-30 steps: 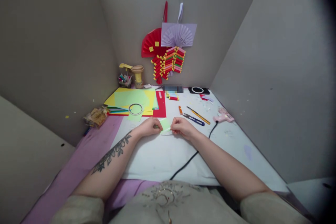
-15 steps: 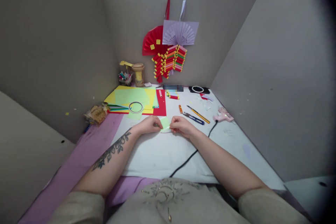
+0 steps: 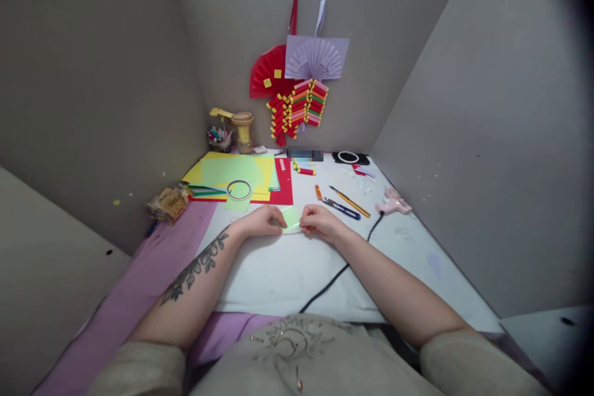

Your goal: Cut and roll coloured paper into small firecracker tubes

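Note:
A small light-green piece of paper (image 3: 292, 219) lies on the white table (image 3: 288, 272) between my two hands. My left hand (image 3: 262, 221) pinches its left edge with curled fingers. On the other side, my right hand (image 3: 320, 223) grips the right edge, fingers closed. The paper's near edge looks curled up, as if being rolled. Both forearms rest on the table.
A stack of coloured paper sheets (image 3: 236, 176) with a tape ring (image 3: 239, 189) lies behind my left hand. Snips and a pencil (image 3: 346, 204), a pink glue gun (image 3: 394, 203) with a black cord (image 3: 334, 278), small paper rolls (image 3: 304, 168) and a pen cup (image 3: 220, 139) sit further back. Paper fans (image 3: 297, 83) hang on the wall.
The hands stay pinched on the green paper with only slight finger shifts. The view has drifted a little.

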`<move>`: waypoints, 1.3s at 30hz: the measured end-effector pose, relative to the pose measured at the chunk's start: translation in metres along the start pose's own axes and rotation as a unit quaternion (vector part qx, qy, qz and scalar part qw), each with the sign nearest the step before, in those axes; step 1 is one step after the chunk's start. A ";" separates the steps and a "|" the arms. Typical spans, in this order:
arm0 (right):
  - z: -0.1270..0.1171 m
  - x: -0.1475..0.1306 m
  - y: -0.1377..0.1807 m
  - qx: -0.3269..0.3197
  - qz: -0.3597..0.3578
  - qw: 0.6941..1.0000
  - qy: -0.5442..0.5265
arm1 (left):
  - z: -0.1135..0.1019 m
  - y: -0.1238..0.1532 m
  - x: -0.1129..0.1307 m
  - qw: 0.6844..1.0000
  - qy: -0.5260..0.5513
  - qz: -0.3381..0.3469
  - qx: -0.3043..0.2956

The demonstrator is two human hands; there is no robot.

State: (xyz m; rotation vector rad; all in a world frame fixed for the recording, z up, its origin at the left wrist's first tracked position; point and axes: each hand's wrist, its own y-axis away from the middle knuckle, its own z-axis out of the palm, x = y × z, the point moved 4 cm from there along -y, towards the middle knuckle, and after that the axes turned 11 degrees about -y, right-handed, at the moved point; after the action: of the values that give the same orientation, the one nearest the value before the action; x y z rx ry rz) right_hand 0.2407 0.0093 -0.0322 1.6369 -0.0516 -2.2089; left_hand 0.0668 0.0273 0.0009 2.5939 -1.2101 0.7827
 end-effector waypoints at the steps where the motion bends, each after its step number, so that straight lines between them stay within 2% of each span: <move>1: 0.000 0.000 0.000 0.000 0.001 1.000 -0.001 | 0.000 0.000 0.000 1.000 -0.002 -0.004 0.002; 13: -0.001 0.001 -0.002 -0.002 -0.007 1.000 0.014 | 0.005 -0.002 -0.002 0.999 -0.028 -0.023 0.017; 18: -0.004 -0.004 0.000 0.022 -0.043 0.995 0.085 | 0.007 -0.004 -0.005 0.998 -0.044 -0.049 0.017; 21: -0.007 -0.010 0.002 0.058 -0.065 0.976 0.199 | 0.007 -0.004 -0.005 0.997 -0.057 -0.058 0.017; 24: -0.008 -0.017 0.004 0.105 -0.105 0.933 0.327 | 0.007 -0.003 -0.004 0.995 -0.073 -0.062 0.021; 26: -0.008 -0.021 0.003 0.119 -0.125 0.912 0.373 | 0.006 -0.002 -0.003 0.994 -0.082 -0.066 0.023; 34: -0.005 -0.019 0.000 0.112 -0.142 0.882 0.435 | 0.004 0.000 0.003 0.993 -0.091 -0.073 0.009; 39: -0.005 -0.019 -0.002 0.112 -0.141 0.870 0.458 | 0.006 0.000 0.004 0.995 -0.081 -0.051 0.006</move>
State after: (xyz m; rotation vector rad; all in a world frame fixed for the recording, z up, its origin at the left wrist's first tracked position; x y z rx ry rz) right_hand 0.2494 0.0186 -0.0170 2.8043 0.2117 -1.3922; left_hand 0.0713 0.0230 -0.0023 2.7497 -1.1046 0.5700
